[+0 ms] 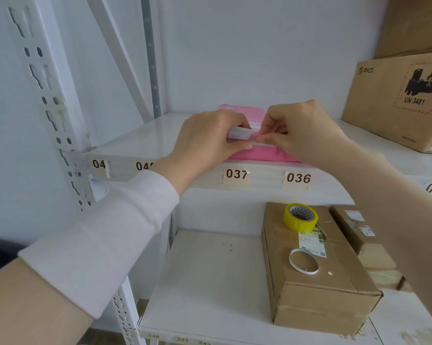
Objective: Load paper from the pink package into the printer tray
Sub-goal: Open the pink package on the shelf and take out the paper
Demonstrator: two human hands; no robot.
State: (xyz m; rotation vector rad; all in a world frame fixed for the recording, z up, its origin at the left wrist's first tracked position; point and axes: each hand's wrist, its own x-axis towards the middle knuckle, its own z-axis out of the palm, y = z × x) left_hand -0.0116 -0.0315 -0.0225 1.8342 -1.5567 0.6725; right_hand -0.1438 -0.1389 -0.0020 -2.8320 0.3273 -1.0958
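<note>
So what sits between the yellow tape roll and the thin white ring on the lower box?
In the head view, a white shipping label stuck to the cardboard box lies between the yellow tape roll and the white ring.

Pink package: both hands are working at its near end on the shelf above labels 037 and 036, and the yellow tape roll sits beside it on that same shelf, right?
Not quite. The head view shows the yellow tape roll one shelf lower, on a cardboard box. The rest holds: left hand and right hand grip the pink package.
</note>
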